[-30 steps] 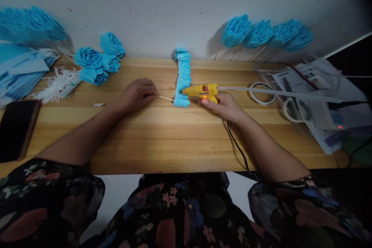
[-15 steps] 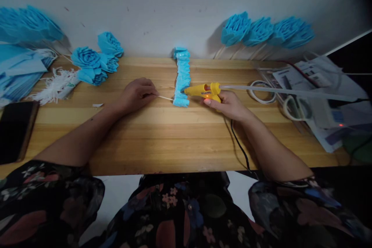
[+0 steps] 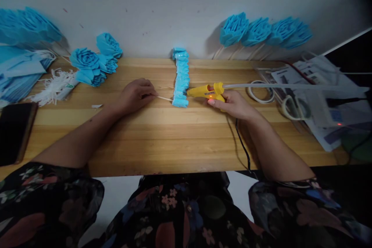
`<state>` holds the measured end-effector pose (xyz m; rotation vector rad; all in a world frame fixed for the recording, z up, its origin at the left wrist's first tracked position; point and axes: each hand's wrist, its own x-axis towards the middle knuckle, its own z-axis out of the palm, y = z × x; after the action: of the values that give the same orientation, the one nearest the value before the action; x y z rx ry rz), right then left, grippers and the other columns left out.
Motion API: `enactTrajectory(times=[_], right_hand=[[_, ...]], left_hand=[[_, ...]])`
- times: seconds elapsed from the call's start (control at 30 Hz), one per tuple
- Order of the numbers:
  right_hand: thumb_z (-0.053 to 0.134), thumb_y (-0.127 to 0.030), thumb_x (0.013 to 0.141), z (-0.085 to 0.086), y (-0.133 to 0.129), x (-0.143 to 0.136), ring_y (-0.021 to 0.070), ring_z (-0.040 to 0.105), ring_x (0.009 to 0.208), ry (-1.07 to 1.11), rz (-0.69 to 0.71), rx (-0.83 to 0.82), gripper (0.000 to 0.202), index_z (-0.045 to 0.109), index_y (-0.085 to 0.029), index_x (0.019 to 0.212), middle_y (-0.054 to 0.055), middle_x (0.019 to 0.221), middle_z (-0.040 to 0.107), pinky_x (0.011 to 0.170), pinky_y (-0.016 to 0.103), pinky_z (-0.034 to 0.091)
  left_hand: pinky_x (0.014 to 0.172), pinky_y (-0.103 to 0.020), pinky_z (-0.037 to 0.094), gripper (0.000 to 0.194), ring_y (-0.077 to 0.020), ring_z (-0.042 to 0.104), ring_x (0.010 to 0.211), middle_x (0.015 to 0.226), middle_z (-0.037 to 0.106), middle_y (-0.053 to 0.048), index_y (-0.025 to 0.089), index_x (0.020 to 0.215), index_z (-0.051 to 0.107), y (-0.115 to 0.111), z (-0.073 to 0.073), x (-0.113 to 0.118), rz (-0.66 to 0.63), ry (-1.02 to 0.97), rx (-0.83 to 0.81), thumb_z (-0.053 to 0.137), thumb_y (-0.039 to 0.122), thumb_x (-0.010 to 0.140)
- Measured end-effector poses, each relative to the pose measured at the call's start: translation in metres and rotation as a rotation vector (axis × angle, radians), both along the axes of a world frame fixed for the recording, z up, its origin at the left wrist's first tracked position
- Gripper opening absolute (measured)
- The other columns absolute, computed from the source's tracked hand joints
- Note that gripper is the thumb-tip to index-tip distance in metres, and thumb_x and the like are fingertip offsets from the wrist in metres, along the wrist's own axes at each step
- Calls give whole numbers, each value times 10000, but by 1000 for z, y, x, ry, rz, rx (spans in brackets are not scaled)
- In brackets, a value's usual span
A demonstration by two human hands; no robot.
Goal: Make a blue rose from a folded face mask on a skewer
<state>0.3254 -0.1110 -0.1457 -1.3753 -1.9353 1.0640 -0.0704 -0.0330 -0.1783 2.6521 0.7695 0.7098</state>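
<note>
Between my hands lies a pleated light-blue strip (image 3: 181, 75), stretched away from me across the wooden table. My left hand (image 3: 138, 93) pinches a thin wooden stick (image 3: 164, 98), whose other end meets the near end of the strip. Wrapped around the handle of a yellow glue gun (image 3: 206, 91) is my right hand (image 3: 234, 104). The gun's nozzle points left, right beside the strip's lower right edge; whether it touches I cannot tell. A long clear glue stick (image 3: 261, 86) juts out of the gun's back, and a small red light glows on its side.
Several blue flowers on sticks (image 3: 257, 31) lean on the wall, and more flowers (image 3: 85, 60) lie at left. Near them are blue masks (image 3: 20, 71), white cords (image 3: 59, 87) and a phone (image 3: 17, 131). Scissors (image 3: 295, 108) and papers lie at right. A black cable (image 3: 242, 145) hangs over the front edge.
My right hand has drawn the glue gun slightly to the right, its nozzle moving off the strip toward the strip's edge. My left hand keeps its pinch on the stick.
</note>
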Motion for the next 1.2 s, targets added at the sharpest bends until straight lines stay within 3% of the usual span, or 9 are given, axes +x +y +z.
enactTrajectory(times=[0.13,0.27,0.4,0.73,0.93,1.2], right_hand=[[742,-870,839,3,-1,2,249,700,843,8,-24,9,637,822,-244,929,56,893,783,791,393,555],[724,-924,814,3,-2,1,166,520,657,13,-74,-11,697,734,-227,793,10,719,652,634,331,414],[742,-921,806,-3,-3,-6,157,462,643,55,-77,-38,693,728,-228,806,-6,688,580,607,322,347],[703,-935,835,-16,-1,-15,159,448,652,68,-50,3,711,748,-226,843,-11,695,573,622,328,359],[716,-880,871,-16,-2,-19,208,584,753,16,-22,5,672,817,-227,992,48,851,721,704,358,457],[698,-881,879,-13,-2,-16,234,645,786,-42,-39,0,664,822,-240,995,48,861,750,743,391,528]], left_hand=[[845,-356,524,321,-236,687,915,980,781,-103,185,954,817,0,0,1,18,25,-21,606,377,1100],[861,-356,532,295,-239,698,928,979,781,-98,195,948,814,0,0,1,44,35,-35,615,369,1079],[838,-358,528,321,-241,697,913,975,783,-107,184,943,815,-1,1,1,15,17,-23,603,374,1093],[835,-355,522,320,-239,696,916,980,787,-98,197,953,813,0,0,0,8,19,-16,597,380,1104],[828,-357,525,335,-230,682,900,961,788,-98,186,935,810,0,1,2,4,17,-11,595,382,1100],[845,-381,546,318,-249,695,914,954,784,-105,205,916,810,0,1,2,36,20,-42,606,392,1072]])
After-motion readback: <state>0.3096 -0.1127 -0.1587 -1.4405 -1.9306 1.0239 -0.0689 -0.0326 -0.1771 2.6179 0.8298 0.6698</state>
